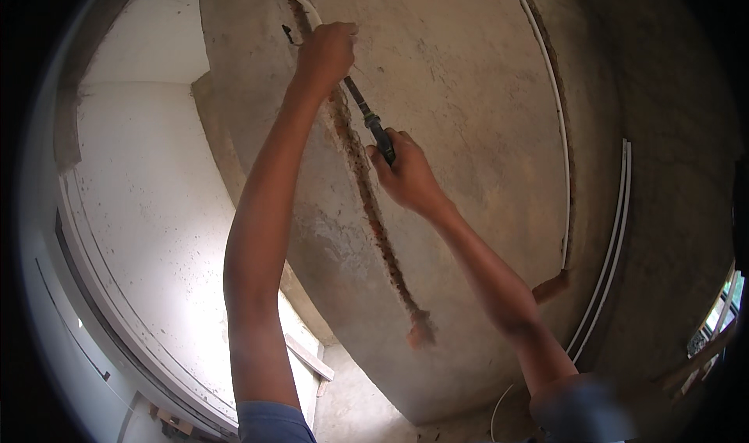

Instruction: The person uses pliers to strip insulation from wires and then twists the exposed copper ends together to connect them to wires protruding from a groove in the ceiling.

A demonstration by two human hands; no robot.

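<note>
High on the wall, my left hand (328, 53) is closed around the lower end of a bent white conduit pipe (303, 0). My right hand (407, 171), lower and to the right, grips the black handle of a dark rod-shaped tool (360, 100) with a green band. The tool slants up toward my left hand, where its far end is hidden. A small black piece (287, 35) sticks out just left of my left hand; what it belongs to is unclear. Behind both hands a rough groove (367, 193) runs down the wall, showing reddish brick.
A second white conduit (560, 108) lies in another groove on the right, above a brick-red cutout (551, 287). Two loose white pipes (612, 256) lean farther right. At the left is a pale, brightly lit wall area (148, 178), with a wooden board (310, 357) near the bottom.
</note>
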